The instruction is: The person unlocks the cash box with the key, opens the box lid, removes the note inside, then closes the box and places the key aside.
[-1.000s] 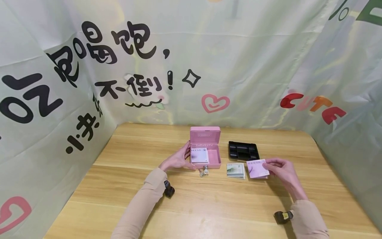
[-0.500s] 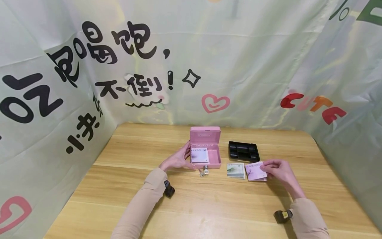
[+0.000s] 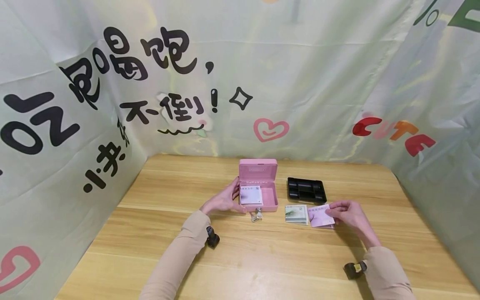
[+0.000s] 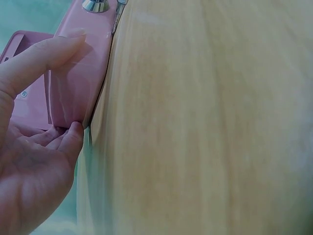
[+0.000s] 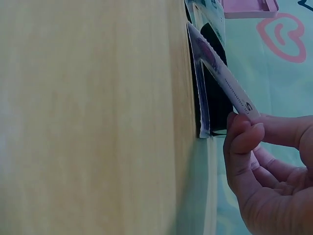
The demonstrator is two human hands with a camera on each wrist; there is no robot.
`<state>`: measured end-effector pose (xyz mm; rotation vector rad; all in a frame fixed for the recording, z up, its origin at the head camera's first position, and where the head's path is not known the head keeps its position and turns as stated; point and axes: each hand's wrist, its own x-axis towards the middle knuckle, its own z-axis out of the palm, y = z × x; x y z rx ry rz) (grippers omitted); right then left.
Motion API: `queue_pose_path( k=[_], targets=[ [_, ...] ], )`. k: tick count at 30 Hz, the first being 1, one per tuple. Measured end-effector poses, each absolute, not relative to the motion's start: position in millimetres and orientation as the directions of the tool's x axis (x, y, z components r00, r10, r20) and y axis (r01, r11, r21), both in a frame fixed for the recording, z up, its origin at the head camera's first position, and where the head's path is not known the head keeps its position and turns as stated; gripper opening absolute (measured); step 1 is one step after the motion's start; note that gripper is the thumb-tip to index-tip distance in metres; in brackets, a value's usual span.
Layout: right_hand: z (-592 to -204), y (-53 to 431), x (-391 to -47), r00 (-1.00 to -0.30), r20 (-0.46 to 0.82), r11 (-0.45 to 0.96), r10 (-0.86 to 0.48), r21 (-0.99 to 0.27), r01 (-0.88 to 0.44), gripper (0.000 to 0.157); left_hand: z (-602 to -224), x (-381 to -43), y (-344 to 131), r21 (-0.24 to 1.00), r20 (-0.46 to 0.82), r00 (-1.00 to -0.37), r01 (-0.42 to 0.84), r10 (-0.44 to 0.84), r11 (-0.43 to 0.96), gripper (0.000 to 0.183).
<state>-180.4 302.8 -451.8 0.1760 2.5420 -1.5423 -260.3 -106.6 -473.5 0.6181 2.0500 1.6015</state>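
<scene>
A pink cash box [image 3: 258, 171] stands with its lid raised, and a folded purple banknote [image 3: 250, 195] lies in its left part. My left hand [image 3: 223, 200] holds the box's left end. In the left wrist view its thumb [image 4: 61, 49] lies on the front wall, with the other fingertips at the side corner. My right hand [image 3: 351, 216] pinches the right edge of another folded purple banknote [image 3: 320, 216], between thumb and forefinger. Its upper flap is lifted in the right wrist view, while the lower half is down at the table. Beside it is a folded green banknote [image 3: 296, 213].
A black compartment tray [image 3: 306, 190] lies behind the banknotes, right of the cash box. Keys hang from the lock [image 3: 258, 213] at the box's front. A printed fabric backdrop [image 3: 318, 83] rises behind the wooden table [image 3: 255, 258].
My right hand has lowered the purple banknote to the table, slightly left and toward me, beside the green one. My left hand has stayed on the cash box.
</scene>
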Motion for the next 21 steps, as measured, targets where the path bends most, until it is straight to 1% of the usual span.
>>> queue_pose_path(
  k=[7, 21],
  targets=[
    [-453.4, 300.6, -182.3, -0.982, -0.189, 0.493, 0.020, -0.852, 0.174, 0.038, -473.3, -260.3, -106.4, 0.970, -0.096, -0.799, 0.058, 0.594, 0.234, 0.129],
    [-454.2, 300.3, -183.9, -0.983, -0.181, 0.526, 0.027, -0.834, 0.168, 0.037, -473.8, -260.6, -106.6, 0.967, -0.104, -0.804, 0.056, 0.586, 0.249, 0.129]
  ],
)
